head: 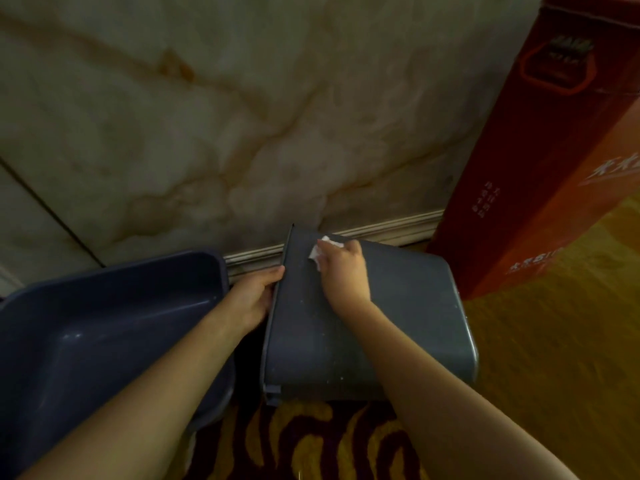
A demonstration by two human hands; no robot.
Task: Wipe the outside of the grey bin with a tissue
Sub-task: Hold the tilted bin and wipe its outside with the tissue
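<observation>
Low in the centre of the frame, the grey bin (398, 306) lies on its side on the patterned carpet (311, 441) (opening leftward). Left hand (254, 296) fingers are clamped on its rim; right hand (343, 268) fingers press a white tissue (320, 251) against its upper wall.

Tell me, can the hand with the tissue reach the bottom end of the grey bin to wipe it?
Probably yes. The right hand presses the tissue on the grey bin near its rim, and the side toward the base lies bare, nothing blocking.
</observation>
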